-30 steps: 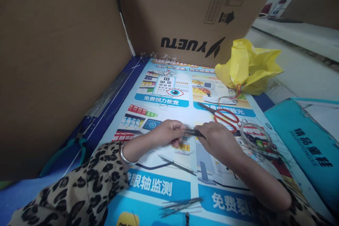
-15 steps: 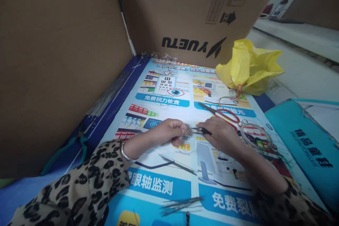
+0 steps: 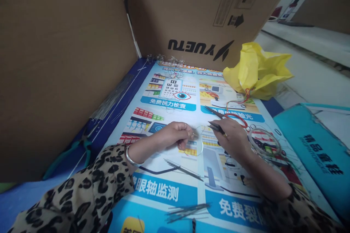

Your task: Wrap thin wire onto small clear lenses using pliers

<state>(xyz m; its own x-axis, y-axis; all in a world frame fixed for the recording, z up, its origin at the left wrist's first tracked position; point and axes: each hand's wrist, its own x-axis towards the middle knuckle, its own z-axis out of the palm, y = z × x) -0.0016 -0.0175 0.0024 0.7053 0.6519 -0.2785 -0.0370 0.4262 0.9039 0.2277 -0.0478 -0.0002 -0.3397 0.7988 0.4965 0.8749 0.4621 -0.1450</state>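
Observation:
My left hand [image 3: 179,136] is closed, pinching a small twisted piece of thin wire [image 3: 194,134]. A fine strand [image 3: 202,145] curves down from that piece in a loop. Off to the right, my right hand [image 3: 232,136] is wrapped round a dark two-pronged tool [image 3: 216,127]; whether it is tweezers or small pliers I cannot tell. Its tips point left and stand apart from the wire. Scissors with red handles [image 3: 236,119] lie just beyond my right hand, partly covered by it. Below my hands, cut wire lengths [image 3: 186,171] rest on the printed sheet [image 3: 191,191].
Cardboard walls [image 3: 68,62] stand at the left and back. Green-handled pliers [image 3: 84,147] and a wire bundle [image 3: 113,96] lie left. A wire coil [image 3: 264,141], yellow bag [image 3: 254,69] and teal box [image 3: 314,153] are at right. More wire pieces [image 3: 188,211] lie in front.
My right hand has drawn back to the right with the dark tool, whose tips have come away from the wire. My left hand has stayed nearly still.

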